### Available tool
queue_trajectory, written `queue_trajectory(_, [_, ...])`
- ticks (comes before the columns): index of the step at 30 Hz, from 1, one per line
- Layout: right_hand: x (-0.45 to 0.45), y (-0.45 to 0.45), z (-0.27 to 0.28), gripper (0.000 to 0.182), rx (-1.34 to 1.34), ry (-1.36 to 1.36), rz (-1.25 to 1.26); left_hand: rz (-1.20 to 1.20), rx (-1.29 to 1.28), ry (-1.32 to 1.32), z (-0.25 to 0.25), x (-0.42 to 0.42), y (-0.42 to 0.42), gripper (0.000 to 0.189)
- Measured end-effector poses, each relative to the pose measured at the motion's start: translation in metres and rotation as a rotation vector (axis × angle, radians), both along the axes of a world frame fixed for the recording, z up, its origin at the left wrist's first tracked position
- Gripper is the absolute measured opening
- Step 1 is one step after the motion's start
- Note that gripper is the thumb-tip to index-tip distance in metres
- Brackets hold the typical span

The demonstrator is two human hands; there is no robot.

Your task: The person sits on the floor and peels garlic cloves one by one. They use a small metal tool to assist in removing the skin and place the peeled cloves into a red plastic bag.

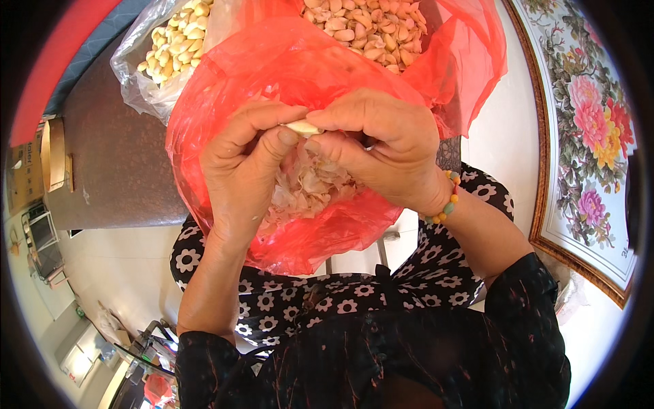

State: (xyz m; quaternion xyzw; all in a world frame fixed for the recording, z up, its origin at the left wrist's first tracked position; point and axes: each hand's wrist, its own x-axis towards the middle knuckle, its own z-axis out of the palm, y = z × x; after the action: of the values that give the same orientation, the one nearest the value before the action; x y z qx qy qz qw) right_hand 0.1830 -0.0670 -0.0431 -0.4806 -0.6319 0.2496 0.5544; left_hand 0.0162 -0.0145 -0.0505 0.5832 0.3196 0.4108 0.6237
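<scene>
Between the fingertips of my left hand [245,153] and my right hand [380,148] is a pale garlic clove [302,128], pinched at both ends. Both hands are above an open red plastic bag [327,220] that holds a heap of papery garlic skins [311,189]. A small pale fleck sticks to my left wrist. Unpeeled garlic cloves [375,30] fill another red bag at the top. Peeled cloves [176,43] lie in a clear plastic bag [122,66] at the upper left.
The bags rest on a dark brown table [117,168], whose near edge meets my lap. A framed floral picture [587,128] stands at the right. Cardboard boxes [25,171] are at the far left, and a cluttered surface [153,353] is at the lower left.
</scene>
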Motion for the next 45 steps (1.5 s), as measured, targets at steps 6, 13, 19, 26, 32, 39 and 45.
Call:
queue_trajectory(6, [0.0, 0.001, 0.001, 0.014, 0.076, -0.116, -0.053, -0.029, -0.188, -0.066, 0.007, 0.002, -0.004, 0.014])
queue_trajectory(13, [-0.001, 0.0, -0.003, 0.018, 0.172, -0.201, -0.068, 0.04, -0.11, 0.085, 0.015, 0.004, -0.007, 0.01])
queue_trajectory(19, [-0.004, -0.002, -0.003, 0.022, 0.183, -0.19, -0.065, 0.049, -0.12, 0.081, 0.016, 0.004, -0.007, 0.009])
queue_trajectory(26, [-0.004, -0.003, -0.007, 0.014, -0.196, 0.225, 0.077, 0.133, -0.087, 0.08, 0.015, 0.004, -0.008, 0.008])
queue_trajectory(32, [-0.009, -0.001, 0.005, 0.019, -0.611, 0.79, 0.212, 0.237, 0.724, 0.329, 0.01, 0.002, -0.004, 0.018])
queue_trajectory(39, [-0.001, -0.001, 0.003, 0.021, -0.729, 1.057, 0.332, 0.205, 1.044, 0.36, 0.008, 0.005, -0.002, 0.026])
queue_trajectory(45, [0.004, -0.004, 0.009, 0.019, -0.716, 1.007, 0.367, 0.133, 0.8, 0.263, 0.004, 0.004, -0.006, 0.02])
